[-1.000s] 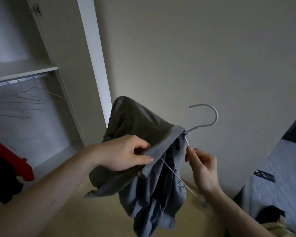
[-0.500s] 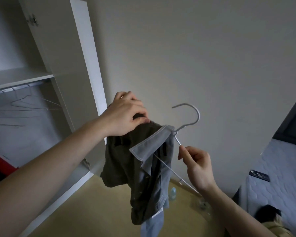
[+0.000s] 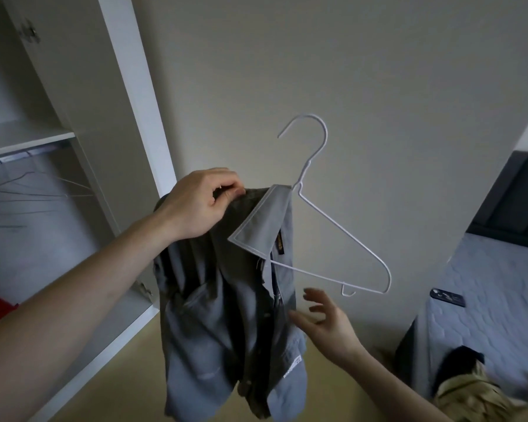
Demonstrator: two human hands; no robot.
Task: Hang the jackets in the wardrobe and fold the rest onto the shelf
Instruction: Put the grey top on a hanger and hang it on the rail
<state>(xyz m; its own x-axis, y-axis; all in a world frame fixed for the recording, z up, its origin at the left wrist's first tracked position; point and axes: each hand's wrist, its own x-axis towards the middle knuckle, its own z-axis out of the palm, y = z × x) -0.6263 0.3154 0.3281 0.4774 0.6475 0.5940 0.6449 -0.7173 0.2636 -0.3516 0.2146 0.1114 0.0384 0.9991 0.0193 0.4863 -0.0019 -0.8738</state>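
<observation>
Your right hand (image 3: pixel 326 322) has let go of the hanger (image 3: pixel 333 220) and now hovers below it, fingers spread and empty. Your left hand (image 3: pixel 200 204) pinches the jacket (image 3: pixel 226 315) at its shoulder. With only one shoulder on the wire, the hanger could slip free.

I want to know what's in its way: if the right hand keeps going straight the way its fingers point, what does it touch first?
Most likely the grey jacket. The open right hand points up and to the left, toward the front edge of the jacket hanging on the white wire hanger. Depth is unclear, so it could pass in front.
</observation>
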